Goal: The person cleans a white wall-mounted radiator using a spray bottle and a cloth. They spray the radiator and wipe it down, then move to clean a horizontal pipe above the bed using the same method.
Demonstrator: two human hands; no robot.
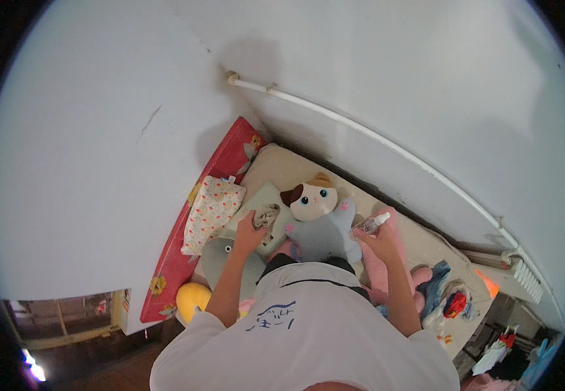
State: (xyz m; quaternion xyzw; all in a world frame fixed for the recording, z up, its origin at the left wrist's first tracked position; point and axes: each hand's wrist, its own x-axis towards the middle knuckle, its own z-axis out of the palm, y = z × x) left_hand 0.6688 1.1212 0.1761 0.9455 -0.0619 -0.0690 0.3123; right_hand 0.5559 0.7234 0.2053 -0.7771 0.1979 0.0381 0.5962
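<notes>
My left hand (250, 232) grips a crumpled greyish cloth (266, 217) above a pale green pillow (264, 195). In my right hand (379, 239) is a small clear bottle (368, 225) with a white top, tilted up to the right. Between my hands lies a plush cat (317, 229) with a blue-grey body and a cream, brown and tan head. A long pink plush item (379, 268) lies beneath my right hand. Left of my body a grey plush toy (227, 261) with a round eye lies beside my left forearm.
The bed (275, 163) has a red floral headboard or pad (209, 168) on its left, with a patterned pillow (211, 215) against it. A yellow plush (193, 299) is near the lower left. Clothes (436, 288) lie at the right. A white pipe (360, 128) runs along the wall.
</notes>
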